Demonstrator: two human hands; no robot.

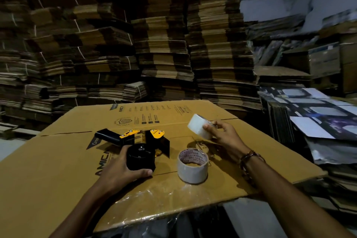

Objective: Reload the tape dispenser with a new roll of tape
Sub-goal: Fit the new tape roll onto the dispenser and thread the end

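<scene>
A black and yellow tape dispenser (139, 141) lies on its side on a flattened cardboard box (63, 162), its bare black spool hub facing up. My left hand (119, 170) wraps around that hub from the near side. My right hand (225, 134) holds a full roll of clear tape (198, 125) in the air, to the right of the dispenser and above the cardboard. A second roll, thin on its printed cardboard core (192, 165), stands flat on the cardboard between my hands.
Crumpled clear film (152, 197) lies at the cardboard's near edge. Tall stacks of flattened cartons (164, 44) fill the background. Printed flat boxes (316, 114) are piled at the right. The cardboard's near edge overhangs its support.
</scene>
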